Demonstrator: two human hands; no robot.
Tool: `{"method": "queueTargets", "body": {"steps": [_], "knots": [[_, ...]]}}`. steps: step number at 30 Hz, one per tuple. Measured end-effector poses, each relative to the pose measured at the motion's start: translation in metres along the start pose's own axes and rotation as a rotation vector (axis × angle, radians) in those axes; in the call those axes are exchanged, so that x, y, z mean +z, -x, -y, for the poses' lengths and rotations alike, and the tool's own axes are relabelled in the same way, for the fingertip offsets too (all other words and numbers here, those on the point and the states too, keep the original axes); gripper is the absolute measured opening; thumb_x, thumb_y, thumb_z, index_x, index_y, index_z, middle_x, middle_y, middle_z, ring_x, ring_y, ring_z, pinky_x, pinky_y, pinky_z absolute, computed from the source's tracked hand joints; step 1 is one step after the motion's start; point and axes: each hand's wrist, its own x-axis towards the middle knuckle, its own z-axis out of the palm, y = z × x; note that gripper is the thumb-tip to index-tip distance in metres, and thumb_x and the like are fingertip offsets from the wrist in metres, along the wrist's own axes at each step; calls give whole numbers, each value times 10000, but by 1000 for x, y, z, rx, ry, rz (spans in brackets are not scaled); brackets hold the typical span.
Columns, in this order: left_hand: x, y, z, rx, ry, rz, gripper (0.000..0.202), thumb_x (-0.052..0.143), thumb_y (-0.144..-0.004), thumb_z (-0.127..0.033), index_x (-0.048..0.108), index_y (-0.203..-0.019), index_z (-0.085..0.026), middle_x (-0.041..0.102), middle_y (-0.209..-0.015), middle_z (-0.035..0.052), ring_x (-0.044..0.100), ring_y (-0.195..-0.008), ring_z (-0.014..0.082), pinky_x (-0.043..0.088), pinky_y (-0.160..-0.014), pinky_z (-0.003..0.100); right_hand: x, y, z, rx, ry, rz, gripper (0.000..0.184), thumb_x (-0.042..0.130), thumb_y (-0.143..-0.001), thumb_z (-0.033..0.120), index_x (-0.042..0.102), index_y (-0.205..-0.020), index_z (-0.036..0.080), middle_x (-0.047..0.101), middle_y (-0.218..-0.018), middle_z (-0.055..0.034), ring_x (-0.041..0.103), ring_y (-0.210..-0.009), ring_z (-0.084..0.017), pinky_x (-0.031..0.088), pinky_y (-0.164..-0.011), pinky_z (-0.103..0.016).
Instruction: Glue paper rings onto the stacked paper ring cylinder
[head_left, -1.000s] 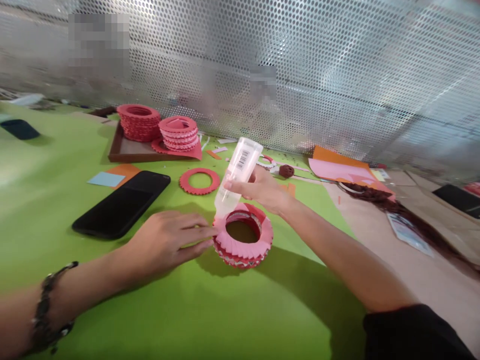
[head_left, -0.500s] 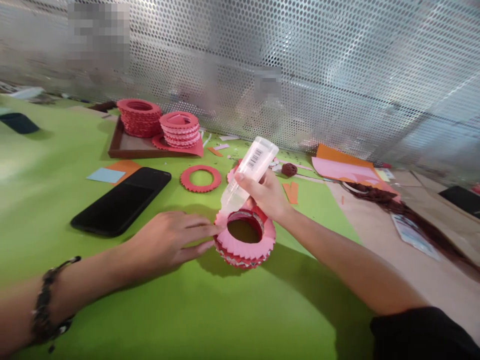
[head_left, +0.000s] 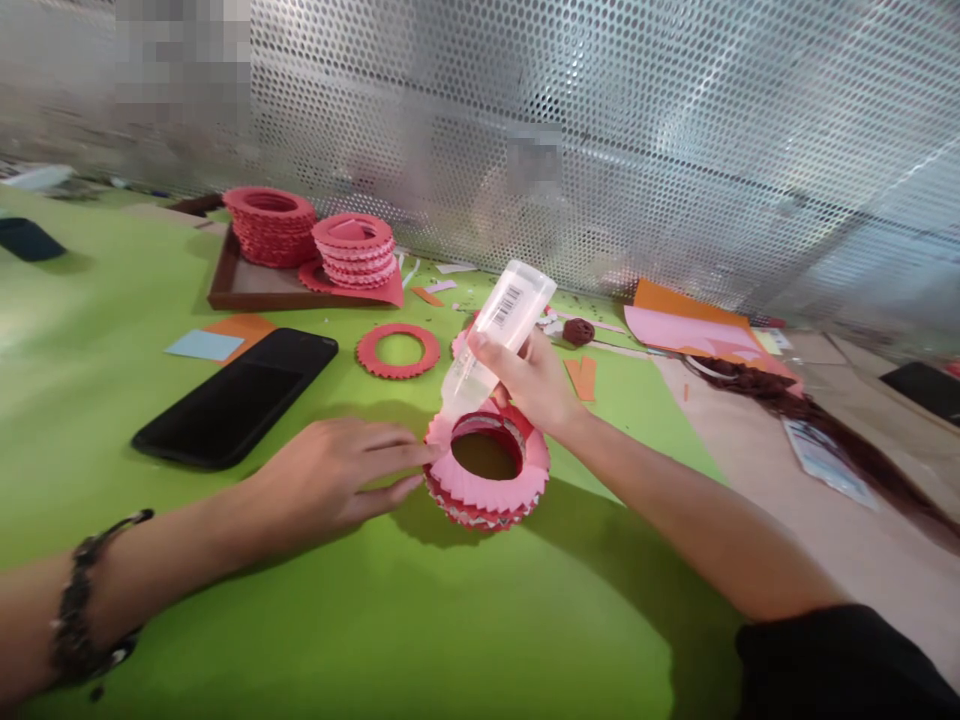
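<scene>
My right hand (head_left: pixel 536 385) is wrapped around a clear glue bottle (head_left: pixel 510 310) with a barcode label, tilted nozzle down. Its tip meets the upper left of a stack of zigzag-edged paper rings (head_left: pixel 487 490), pink on top with red layers beneath. Reaching in from the left, my left hand (head_left: pixel 352 470) has its fingers stretched out, the fingertips touching the stack's left side. A single red paper ring (head_left: pixel 397 351) lies flat beyond the stack. Behind the bottle, another pinkish ring is mostly hidden.
A brown tray (head_left: pixel 255 298) holds two taller ring stacks (head_left: pixel 271 230). A black phone (head_left: pixel 236 395) lies left, beside blue and orange paper (head_left: pixel 206 344). Orange strips (head_left: pixel 580 378), a brown ball (head_left: pixel 578 331) and coloured sheets (head_left: pixel 686 330) lie right. A perforated metal screen (head_left: pixel 600 150) stands behind.
The view has shifted slightly. Both hands, the glue bottle and the ring stack keep nearly the same places relative to one another.
</scene>
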Motion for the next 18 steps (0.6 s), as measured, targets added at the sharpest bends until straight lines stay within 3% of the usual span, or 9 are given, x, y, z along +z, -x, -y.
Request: {"method": "queueTargets", "body": {"steps": [12,18], "knots": [[3,5,1,-22,59,17,445,313,-1052,-243,748,-1021,-155,777,-840,55,725,-686,145,556,-630,215,-4,-1,-3,-47,-27,-65,584,780,-577,724,551,-669,194,570,-637,-6,563,-597,-125,515,-482,-247],[3,5,2,-57,78,71,407,337,-1024,-216,741,-1055,-176,777,-871,53,728,-718,153,561,-637,218,-6,0,-1,-54,39,-45,562,742,-611,740,550,-652,213,594,-647,-18,602,-611,-155,538,-475,-271]]}}
